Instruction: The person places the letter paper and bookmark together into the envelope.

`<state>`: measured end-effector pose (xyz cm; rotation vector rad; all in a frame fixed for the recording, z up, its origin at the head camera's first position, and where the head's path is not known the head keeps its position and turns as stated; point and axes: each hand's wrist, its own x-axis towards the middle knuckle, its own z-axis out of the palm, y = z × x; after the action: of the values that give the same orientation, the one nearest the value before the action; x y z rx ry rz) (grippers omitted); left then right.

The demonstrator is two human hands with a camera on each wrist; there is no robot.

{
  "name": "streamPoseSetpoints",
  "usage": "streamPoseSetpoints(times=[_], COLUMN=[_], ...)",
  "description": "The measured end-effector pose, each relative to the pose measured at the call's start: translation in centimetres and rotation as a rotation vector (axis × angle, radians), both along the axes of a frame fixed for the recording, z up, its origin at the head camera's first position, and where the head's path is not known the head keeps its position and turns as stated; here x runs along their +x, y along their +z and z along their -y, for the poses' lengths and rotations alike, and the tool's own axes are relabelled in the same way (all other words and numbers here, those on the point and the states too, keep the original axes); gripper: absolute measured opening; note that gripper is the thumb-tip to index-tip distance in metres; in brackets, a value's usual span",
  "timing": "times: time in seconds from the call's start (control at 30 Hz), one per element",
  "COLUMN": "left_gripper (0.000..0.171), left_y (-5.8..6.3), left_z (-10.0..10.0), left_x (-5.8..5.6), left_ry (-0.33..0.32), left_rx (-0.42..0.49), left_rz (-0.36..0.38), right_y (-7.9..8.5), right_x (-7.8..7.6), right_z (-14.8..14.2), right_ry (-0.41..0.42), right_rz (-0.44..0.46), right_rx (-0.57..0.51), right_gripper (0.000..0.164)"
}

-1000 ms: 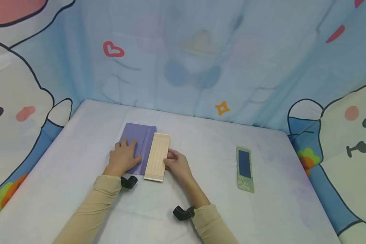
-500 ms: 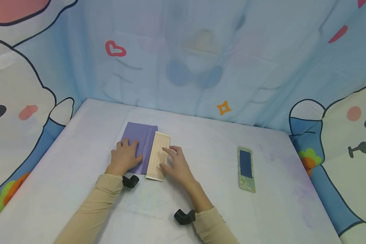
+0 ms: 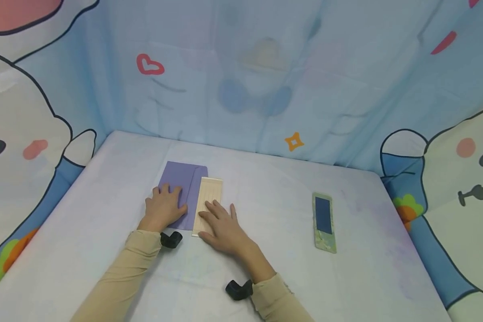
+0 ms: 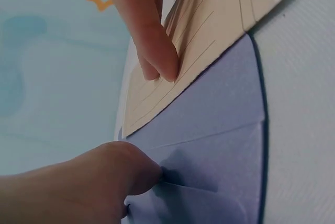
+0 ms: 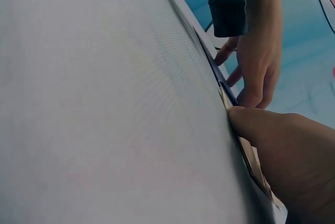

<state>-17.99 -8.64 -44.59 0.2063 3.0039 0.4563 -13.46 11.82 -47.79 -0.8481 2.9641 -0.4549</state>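
A flat purple envelope-like folder point(image 3: 178, 172) with a crease near its right side lies on the table. My left hand point(image 3: 161, 210) rests on it with fingers spread, and in the left wrist view the thumb presses near the folder's point(image 4: 225, 103) flap edge. A narrow cream strip of lined card point(image 3: 211, 185) overlaps the folder's right edge. My right hand point(image 3: 227, 232) lies over the card's lower part, fingers extended. In the left wrist view, fingertips of the right hand point(image 4: 149, 35) touch the card point(image 4: 225, 14). The hand hides the card's lower right part.
A green card-like rectangle point(image 3: 325, 243) with a dark blue panel point(image 3: 323, 215) lies farther right on the white table point(image 3: 370, 250). A blue cartoon curtain point(image 3: 257, 120) hangs behind the table. Black cameras sit at both wrists.
The right hand has let go of the card's right edge and moved onto its face. The card has slid slightly left over the folder. The left hand has stayed in place.
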Motion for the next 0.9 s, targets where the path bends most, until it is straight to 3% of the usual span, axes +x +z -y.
streamPoseSetpoints(times=[0.2,0.4,0.57,0.9], left_gripper=[0.063,0.062,0.063,0.063], left_y=[0.14,0.24,0.23,0.53], left_z=[0.11,0.15,0.32,0.38], left_x=[-0.01,-0.19,-0.2,-0.43], left_ry=[-0.001,-0.003,-0.001,-0.004], left_rx=[0.003,0.017,0.031,0.04], left_rz=[0.004,0.025,0.043,0.046], right_y=[-0.6,-0.67,-0.53,-0.66], right_x=[-0.15,-0.27,-0.23,-0.21], right_z=[0.16,0.06,0.09,-0.03], right_ry=[-0.039,-0.031,-0.022,0.007], right_rz=[0.015,-0.007,-0.013,-0.02], right_rx=[-0.027,-0.039,-0.032,-0.03], right_gripper=[0.066,0.056,0.056,0.072])
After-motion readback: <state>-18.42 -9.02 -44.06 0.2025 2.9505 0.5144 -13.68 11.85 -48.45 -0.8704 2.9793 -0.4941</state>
